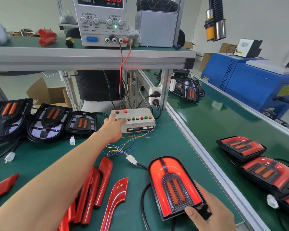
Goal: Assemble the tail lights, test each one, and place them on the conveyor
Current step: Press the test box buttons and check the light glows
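A tail light (173,185) lies on the green bench at the lower right, its red band glowing. My right hand (212,212) grips its near right corner, thumb on the face. Its black cable runs to a white connector (131,159) joined to coloured wires from the beige test box (140,124). My left hand (113,126) reaches out to that box, fingers pressing on the left end of its button row. Three tail lights without red covers (45,122) sit at the left. Loose red covers (105,179) lie in front of me.
The green conveyor (212,117) runs along the right, carrying two finished tail lights (255,160) near me and another (190,91) farther off. A power supply (101,22) reading 12.00 V stands on the shelf above. A blue machine (250,80) stands beyond the conveyor.
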`<control>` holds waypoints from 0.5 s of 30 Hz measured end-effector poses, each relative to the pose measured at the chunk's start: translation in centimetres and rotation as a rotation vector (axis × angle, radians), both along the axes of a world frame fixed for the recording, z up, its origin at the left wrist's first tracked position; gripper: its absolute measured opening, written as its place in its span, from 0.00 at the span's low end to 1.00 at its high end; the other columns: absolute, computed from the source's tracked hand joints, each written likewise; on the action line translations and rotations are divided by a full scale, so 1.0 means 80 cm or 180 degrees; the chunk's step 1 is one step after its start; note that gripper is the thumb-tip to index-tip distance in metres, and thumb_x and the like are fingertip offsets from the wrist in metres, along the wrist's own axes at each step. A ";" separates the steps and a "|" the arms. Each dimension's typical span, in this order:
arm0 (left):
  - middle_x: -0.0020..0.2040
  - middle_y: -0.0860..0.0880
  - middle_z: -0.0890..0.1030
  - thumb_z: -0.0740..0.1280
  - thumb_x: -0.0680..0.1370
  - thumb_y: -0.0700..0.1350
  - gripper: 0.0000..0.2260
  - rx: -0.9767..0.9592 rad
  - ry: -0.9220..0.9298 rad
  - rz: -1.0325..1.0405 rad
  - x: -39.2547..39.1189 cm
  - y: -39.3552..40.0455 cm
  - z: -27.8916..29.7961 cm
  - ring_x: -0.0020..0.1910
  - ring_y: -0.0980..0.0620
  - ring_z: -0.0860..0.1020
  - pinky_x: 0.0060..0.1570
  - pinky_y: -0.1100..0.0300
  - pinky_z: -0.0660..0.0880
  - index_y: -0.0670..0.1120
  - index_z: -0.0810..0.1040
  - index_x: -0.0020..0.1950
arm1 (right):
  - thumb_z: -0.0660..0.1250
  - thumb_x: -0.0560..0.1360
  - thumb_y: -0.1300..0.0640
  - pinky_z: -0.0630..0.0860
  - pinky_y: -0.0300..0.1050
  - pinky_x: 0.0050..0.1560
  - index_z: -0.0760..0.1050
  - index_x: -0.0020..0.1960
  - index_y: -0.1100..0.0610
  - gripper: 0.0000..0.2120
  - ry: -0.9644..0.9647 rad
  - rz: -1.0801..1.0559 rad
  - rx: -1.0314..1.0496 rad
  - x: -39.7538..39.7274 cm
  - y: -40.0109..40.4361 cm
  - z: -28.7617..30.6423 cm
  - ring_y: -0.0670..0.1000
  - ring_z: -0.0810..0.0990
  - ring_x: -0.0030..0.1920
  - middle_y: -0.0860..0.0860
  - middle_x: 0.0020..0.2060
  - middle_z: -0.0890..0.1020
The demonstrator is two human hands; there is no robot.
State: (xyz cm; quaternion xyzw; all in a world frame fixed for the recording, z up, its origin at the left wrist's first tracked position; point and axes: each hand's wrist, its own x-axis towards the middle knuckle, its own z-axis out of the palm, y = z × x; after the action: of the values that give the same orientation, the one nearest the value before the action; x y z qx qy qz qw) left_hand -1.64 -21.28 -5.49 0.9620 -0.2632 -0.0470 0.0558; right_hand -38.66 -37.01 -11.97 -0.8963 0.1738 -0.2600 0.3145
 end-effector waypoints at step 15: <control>0.75 0.40 0.61 0.63 0.77 0.40 0.29 0.0117 -0.0678 -0.0321 -0.014 -0.023 0.003 0.74 0.38 0.60 0.72 0.43 0.62 0.53 0.64 0.78 | 0.57 0.73 0.23 0.70 0.17 0.41 0.59 0.77 0.31 0.34 0.0068 0.0054 -0.0113 -0.001 -0.014 -0.017 0.30 0.79 0.47 0.28 0.41 0.79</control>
State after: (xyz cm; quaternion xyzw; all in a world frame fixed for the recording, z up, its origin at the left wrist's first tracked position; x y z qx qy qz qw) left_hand -2.77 -23.09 -5.24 0.9479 -0.3148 0.0479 0.0075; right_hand -38.72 -38.13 -13.33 -0.9059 0.1650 -0.2507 0.2989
